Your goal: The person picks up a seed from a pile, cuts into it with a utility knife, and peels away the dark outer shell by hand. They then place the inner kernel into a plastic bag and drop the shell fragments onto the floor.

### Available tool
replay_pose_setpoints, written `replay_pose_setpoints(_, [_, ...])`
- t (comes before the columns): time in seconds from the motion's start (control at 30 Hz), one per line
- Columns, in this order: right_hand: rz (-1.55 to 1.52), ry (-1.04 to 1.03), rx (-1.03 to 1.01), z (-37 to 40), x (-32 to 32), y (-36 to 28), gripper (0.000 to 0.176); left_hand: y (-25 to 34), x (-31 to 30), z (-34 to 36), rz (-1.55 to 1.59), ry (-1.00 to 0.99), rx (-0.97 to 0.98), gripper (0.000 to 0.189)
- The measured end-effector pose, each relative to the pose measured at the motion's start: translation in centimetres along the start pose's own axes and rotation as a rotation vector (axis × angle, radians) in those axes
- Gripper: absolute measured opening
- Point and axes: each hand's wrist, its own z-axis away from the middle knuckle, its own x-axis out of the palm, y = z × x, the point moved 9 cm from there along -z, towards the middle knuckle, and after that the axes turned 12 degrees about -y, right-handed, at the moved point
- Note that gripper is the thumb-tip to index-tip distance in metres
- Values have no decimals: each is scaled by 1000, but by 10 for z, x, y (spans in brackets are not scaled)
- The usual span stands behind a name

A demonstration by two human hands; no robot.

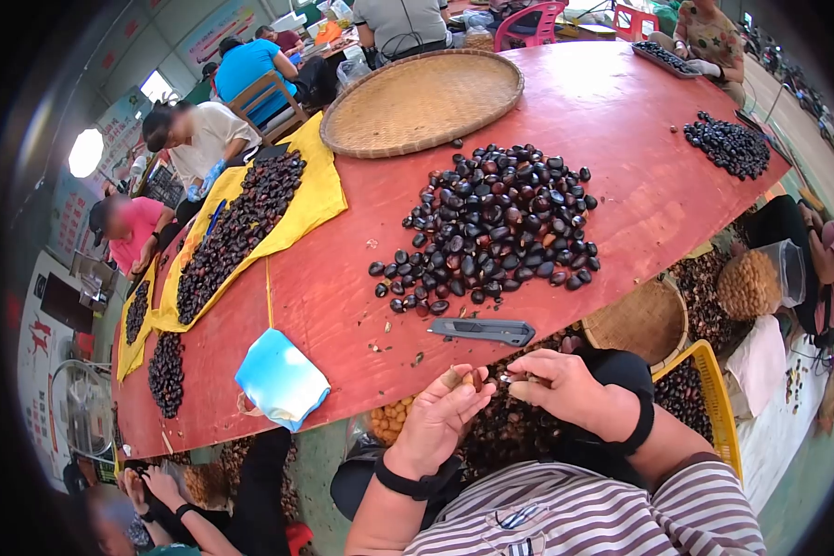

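My left hand (pixel 447 412) pinches a partly peeled nut (pixel 473 379), with brown shell and a pale kernel showing, near the table's front edge. Just to its right, my right hand (pixel 565 389) has thumb and fingers pressed together; what sits between the tips is too small to make out. The hands are close but apart. A grey utility knife (pixel 482 331) lies on the red table (pixel 371 343) beyond them. Behind the knife spreads a large pile of dark glossy nuts (pixel 500 218). Loose dark shells (pixel 510 431) lie below my hands.
A blue-and-white face mask (pixel 283 378) lies at the table's front left. Yellow sacks (pixel 320 181) carry more nuts. A wide woven tray (pixel 422 102) stands behind the pile. At right are a round basket (pixel 639 324) and a yellow crate (pixel 704 357). Several people sit around the table.
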Motion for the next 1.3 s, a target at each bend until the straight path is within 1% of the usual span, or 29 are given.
replay_pose_setpoints(0.03, [-28,25,4,-2,-1,-1,28,1,0,-1,-17,4,13,24])
replay_pose_setpoints(0.13, [-91,13,12,-3,1,-11,24,0,-2,-3,-53,19,50,25])
replay_pose_setpoints(0.17, [-87,33,-51,-3,1,-14,28,1,-2,-3,-61,26,58,25])
replay_pose_setpoints(0.27, [-553,-132,197,-2,20,-1,35,1,2,-4,-80,21,44,25])
replay_pose_setpoints(0.3, [-584,-190,201,-2,24,-8,37,0,4,-4,-84,17,31,26])
replay_pose_setpoints(0.4, [-649,-257,261,-2,34,-5,36,0,5,-4,-114,-26,44,26])
replay_pose_setpoints(0.5, [-670,-268,240,-3,36,-7,36,2,5,-6,-158,-78,89,25])
replay_pose_setpoints(0.73, [-679,-248,237,-3,40,-7,36,0,3,-6,-164,-40,55,22])
replay_pose_setpoints(0.83, [-600,-147,81,-7,34,-17,36,1,5,-7,-175,-29,64,21])
replay_pose_setpoints(0.93, [-357,-61,-44,-8,25,-27,35,2,2,-9,-180,-24,84,19])
replay_pose_setpoints(1.03, [-473,-71,29,-9,25,-22,33,4,4,-11,-164,-23,103,18])
replay_pose_setpoints(1.13, [-487,-15,30,-11,21,-21,31,8,10,-13,-176,-52,123,18])
replay_pose_setpoints(1.3, [-518,-3,37,-15,19,-19,30,13,11,-18,-233,-65,167,19])
